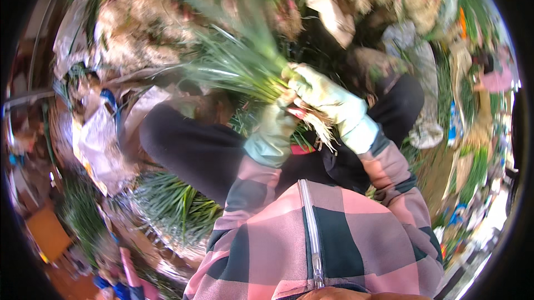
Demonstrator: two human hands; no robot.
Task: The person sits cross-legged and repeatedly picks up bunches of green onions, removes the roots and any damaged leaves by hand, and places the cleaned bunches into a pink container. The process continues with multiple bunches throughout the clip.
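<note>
Over my lap, both hands are around a bunch of scallions [246, 72]. Its green leaves fan out up and to the left, partly blurred by motion. Its pale roots [321, 129] and a reddish bulb hang toward the lower right. My left hand [277, 120], in a pale green glove, closes around the stems near the bulb end. My right hand [319, 93], gloved alike, grips the same bunch from the right, just above the roots. The gloves hide part of the stems.
Rooted scallions [137, 28] are heaped ahead on the left, and more bundles [417, 3] stand ahead on the right. Cut green leaves [179, 208] lie by my left side. A white sack [100, 145] is beyond my left knee. Another person [496, 72] is at far right.
</note>
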